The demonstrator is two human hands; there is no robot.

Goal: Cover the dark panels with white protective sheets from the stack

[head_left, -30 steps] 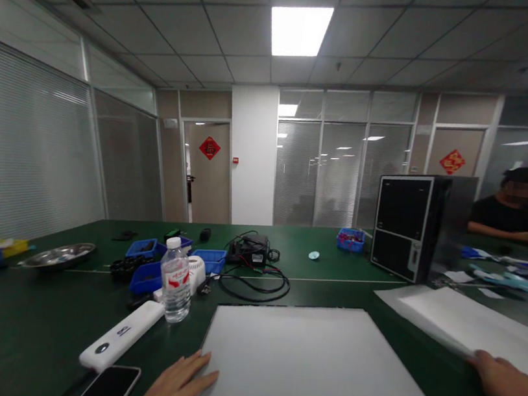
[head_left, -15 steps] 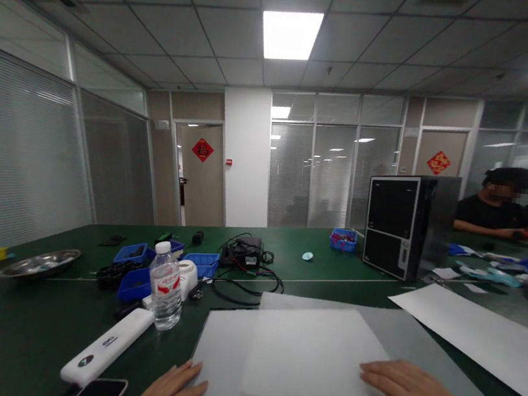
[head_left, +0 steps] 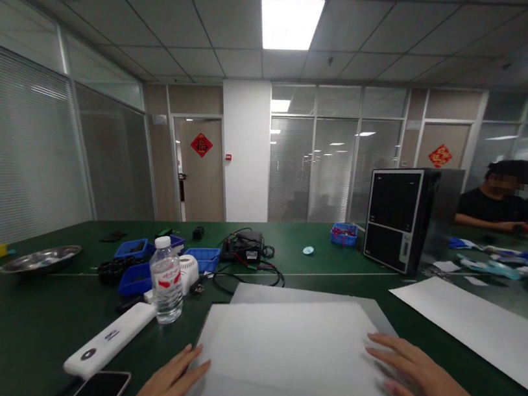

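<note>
A broad dark-green surface (head_left: 21,321) with a matte, felt-like look fills the lower half of the view. On its near middle lies a stack of large white sheets (head_left: 291,353), thin, smooth and rectangular, the top one set slightly askew over a greyer one whose far edge shows behind it. Well apart to the right lies a second white sheet (head_left: 481,333), flat and alone. Beyond it stands a black computer tower (head_left: 401,217), boxy, with a silver-edged front panel and a dull metal side. A person in a black top (head_left: 493,207) sits behind the far right end of the surface.

The right hand (head_left: 420,380) lies palm down on the right part of the stack, fingers (head_left: 384,343) spread and flat, pointing left, gripping nothing. The left hand (head_left: 168,388) rests at the stack's near left corner, fingers (head_left: 194,365) extended and loosely together, touching the sheet's edge, also holding nothing.

Left of the stack lies a long white plastic bar (head_left: 109,339) with rounded ends and small dark markings too blurred to read. Just beside its far end stands a clear ribbed water bottle (head_left: 166,281) with a white cap and a red-and-white label whose print is illegible. A shallow steel dish (head_left: 42,258) gleams further left. Blue plastic bins (head_left: 201,258) and a coil of black cable (head_left: 253,272) sit behind the bottle. A black phone (head_left: 99,391) lies face up at the near edge.
</note>
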